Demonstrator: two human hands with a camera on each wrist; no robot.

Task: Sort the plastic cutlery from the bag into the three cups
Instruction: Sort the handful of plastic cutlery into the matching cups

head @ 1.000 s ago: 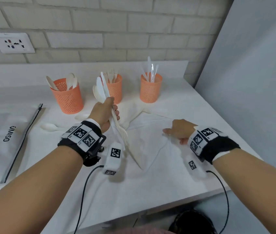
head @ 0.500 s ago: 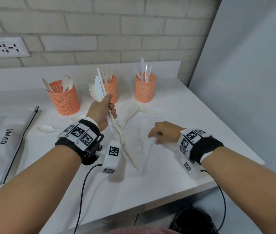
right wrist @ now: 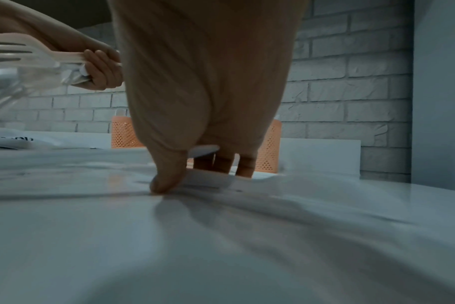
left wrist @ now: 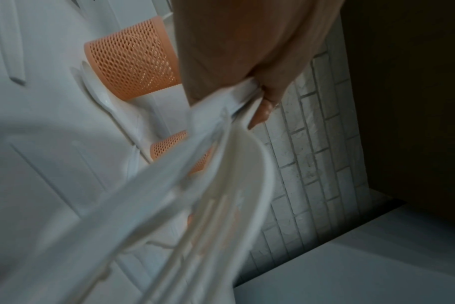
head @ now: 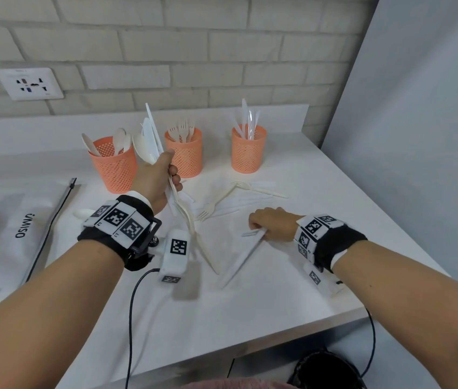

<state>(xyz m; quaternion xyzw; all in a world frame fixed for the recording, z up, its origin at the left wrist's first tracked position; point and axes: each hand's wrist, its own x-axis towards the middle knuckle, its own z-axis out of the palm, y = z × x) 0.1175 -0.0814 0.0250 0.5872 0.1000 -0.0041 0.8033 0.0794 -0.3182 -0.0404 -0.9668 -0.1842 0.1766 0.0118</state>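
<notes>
Three orange mesh cups stand in a row at the back of the white table: a spoon cup (head: 115,167), a fork cup (head: 186,154) and a knife cup (head: 248,151). My left hand (head: 163,182) grips a mixed bundle of white cutlery (head: 152,137) (left wrist: 221,185) upright in front of the spoon and fork cups. On the table, my right hand (head: 271,224) (right wrist: 195,168) pinches a white knife (head: 243,258) at one end. Two loose forks (head: 216,203) (head: 258,189) lie between my hands and the cups.
The white zip bag (head: 6,228) lies flat at the left. A loose spoon (head: 82,213) sits beside it. A brick wall with a socket (head: 28,83) is behind; a grey partition (head: 418,136) bounds the right. The table's front edge (head: 222,352) is near me.
My right hand slid left and toward me across the table and closed its fingers on the knife. The left hand kept the bundle raised in about the same place.
</notes>
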